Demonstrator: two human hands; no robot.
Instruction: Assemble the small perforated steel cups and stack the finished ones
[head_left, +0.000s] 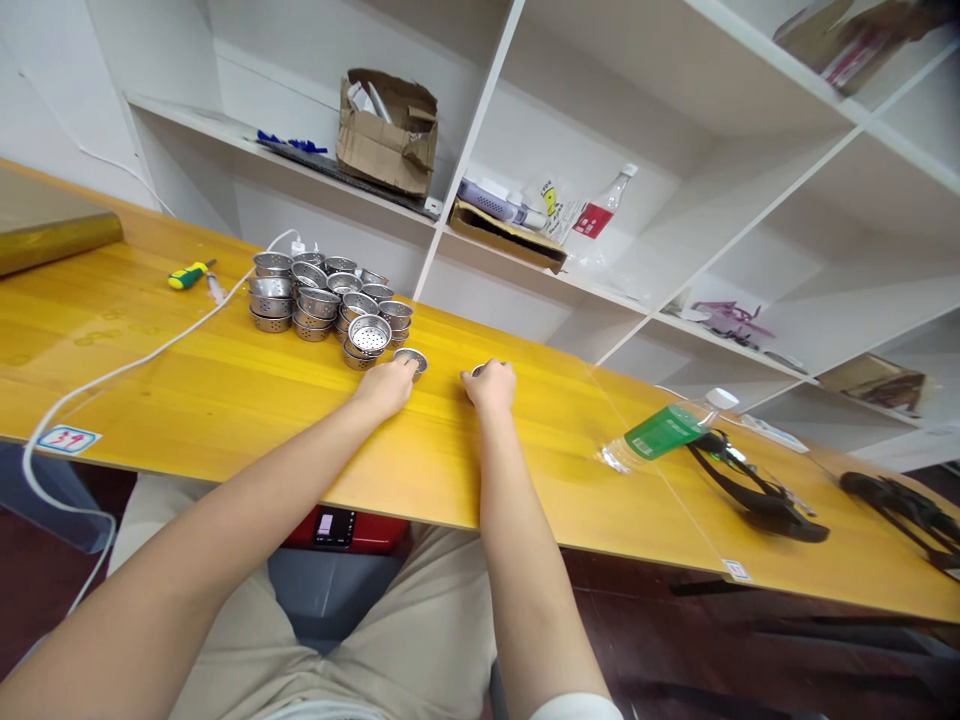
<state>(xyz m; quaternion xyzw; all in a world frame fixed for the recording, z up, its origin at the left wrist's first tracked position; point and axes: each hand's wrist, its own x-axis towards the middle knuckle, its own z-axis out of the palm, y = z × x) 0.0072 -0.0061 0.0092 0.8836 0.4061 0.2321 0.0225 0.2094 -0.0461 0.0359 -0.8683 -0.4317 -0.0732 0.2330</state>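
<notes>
Two bare hands work over the yellow table [555, 440], apart from each other, with a strip of bare wood between them. From where I stand, the left hand [388, 388] has its fingertips pinched on the near-left part of the rim of a small perforated metal cup [418, 361], whose mouth faces roughly up; whether its base rests on the wood or hangs just above, I can't tell. To its right, the right hand [493, 384] is curled with the knuckles up, closed around a metal piece [477, 370] that shows only as a sliver of curved edge by the thumb, the rest hidden by the hand. What matters is how these line up: the cup sits on the inner side of the left hand, toward the right one, so the two held things face each other across the gap. Being round, the cup has no long axis to speak of. Beyond the left hand, away from the person and to the left, stand the stacked cups [318, 304], crowded in short columns; their front-right corner comes close to the held cup. The left hand is plainly the nearer one to them, while the right is well apart, with the green-labelled bottle [664, 432] farther off to its right.
</notes>
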